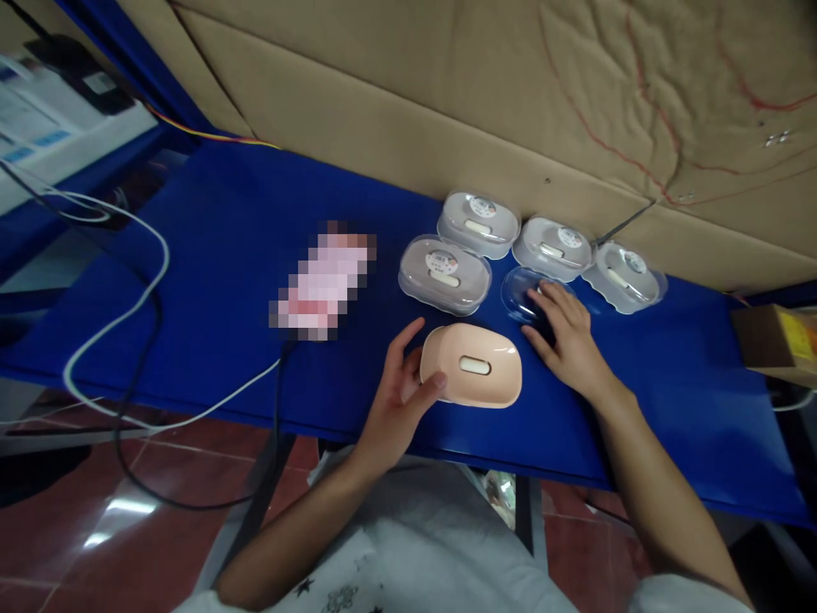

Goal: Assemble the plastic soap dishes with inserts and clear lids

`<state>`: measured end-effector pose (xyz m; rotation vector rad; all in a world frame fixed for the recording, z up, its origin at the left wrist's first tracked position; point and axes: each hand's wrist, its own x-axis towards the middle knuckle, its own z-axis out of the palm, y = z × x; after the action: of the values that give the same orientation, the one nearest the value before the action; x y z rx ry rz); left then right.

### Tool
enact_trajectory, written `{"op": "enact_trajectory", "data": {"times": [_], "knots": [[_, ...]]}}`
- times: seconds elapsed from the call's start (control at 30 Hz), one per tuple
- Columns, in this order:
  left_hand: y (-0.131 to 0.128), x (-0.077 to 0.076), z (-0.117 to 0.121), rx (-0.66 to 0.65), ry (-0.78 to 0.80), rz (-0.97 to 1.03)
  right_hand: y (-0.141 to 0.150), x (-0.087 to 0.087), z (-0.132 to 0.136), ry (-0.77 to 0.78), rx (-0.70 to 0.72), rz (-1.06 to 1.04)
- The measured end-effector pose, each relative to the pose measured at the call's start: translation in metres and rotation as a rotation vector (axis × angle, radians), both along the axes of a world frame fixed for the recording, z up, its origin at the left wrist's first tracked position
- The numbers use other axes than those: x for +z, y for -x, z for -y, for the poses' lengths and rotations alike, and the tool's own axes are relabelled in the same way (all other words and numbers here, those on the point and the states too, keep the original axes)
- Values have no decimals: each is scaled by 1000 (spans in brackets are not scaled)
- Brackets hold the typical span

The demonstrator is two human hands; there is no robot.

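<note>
My left hand [401,400] grips the left end of a peach-coloured oval plastic box [494,380], thumb over its near edge and the other fingers at its far left side. A short white bar sits in a slot in the middle of the box's top. To the right, my right hand [570,340] rests over a clear plastic cover [520,294] lying on the table, its fingers apart and partly hiding the cover. Behind these, several grey-white oval boxes [445,274] stand under clear covers with round labels.
A pixelated pink object [322,285] lies left of the boxes on the blue table [217,255]. White and black cables [164,255] hang over the left side. A cardboard-covered wall [396,102] closes off the back, and a cardboard box [769,345] sits at the right end.
</note>
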<state>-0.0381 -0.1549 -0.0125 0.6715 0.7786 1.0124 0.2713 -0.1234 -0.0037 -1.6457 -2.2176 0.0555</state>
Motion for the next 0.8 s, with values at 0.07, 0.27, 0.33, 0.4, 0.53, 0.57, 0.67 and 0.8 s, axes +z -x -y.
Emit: {"op": "enact_trajectory", "data": {"times": [0.07, 0.27, 0.33, 0.4, 0.53, 0.57, 0.67, 0.8], "knots": [[0, 1, 0, 11, 18, 0, 1, 3, 2, 18, 47, 17], [0, 4, -1, 37, 54, 24, -2, 5, 4, 107, 145, -5], [1, 5, -1, 36, 62, 31, -4, 3, 2, 114, 130, -44], [1, 5, -1, 34, 66, 28, -4, 5, 1, 82, 96, -109], [1, 2, -1, 30, 42, -6, 10, 15, 8, 25, 79, -262], [0, 1, -1, 26, 30, -12, 16, 17, 12, 31, 95, -290], [0, -1, -1, 4, -16, -13, 38, 21, 26, 81, 170, -329], [0, -2, -1, -14, -94, -1, 61, 18, 40, 125, 233, -305]]}}
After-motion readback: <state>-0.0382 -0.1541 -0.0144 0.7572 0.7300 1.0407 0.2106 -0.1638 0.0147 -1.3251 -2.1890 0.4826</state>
